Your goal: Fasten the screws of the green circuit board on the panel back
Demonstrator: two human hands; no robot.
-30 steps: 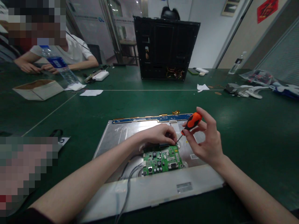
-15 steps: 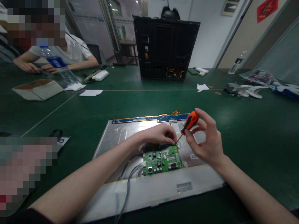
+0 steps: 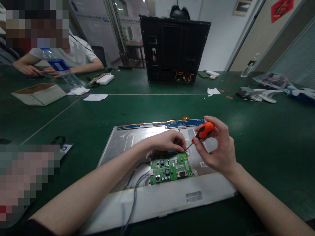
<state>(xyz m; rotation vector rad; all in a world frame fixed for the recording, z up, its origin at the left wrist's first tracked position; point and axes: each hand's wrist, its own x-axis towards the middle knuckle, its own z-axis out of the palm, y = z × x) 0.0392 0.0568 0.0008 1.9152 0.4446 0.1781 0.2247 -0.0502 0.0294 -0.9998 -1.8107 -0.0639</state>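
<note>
My right hand [image 3: 218, 144] grips an orange and black screwdriver [image 3: 206, 130] by its handle, tilted down to the left. Its tip meets the upper right corner of a green circuit board [image 3: 171, 168]. My left hand [image 3: 172, 141] reaches over the board's far edge, fingers curled and fingertips close to the screwdriver tip; what they pinch, if anything, is hidden. The board lies on the metal back of a flat display panel [image 3: 137, 136], with grey cables [image 3: 136, 193] running from its left side. A blue circuit strip [image 3: 147, 126] lines the panel's far edge.
Across the green table [image 3: 152, 108] stands a black monitor housing [image 3: 176, 49]. At the far left sit a water bottle [image 3: 60, 67], an open box [image 3: 40, 95] and a person's arms [image 3: 86, 68]. Grey-white plastic parts [image 3: 258, 95] lie at right.
The screwdriver's handle has tipped lower and to the right, with my right fingers shifting along with it. Its tip stays at the board's corner, and my left hand keeps its place.
</note>
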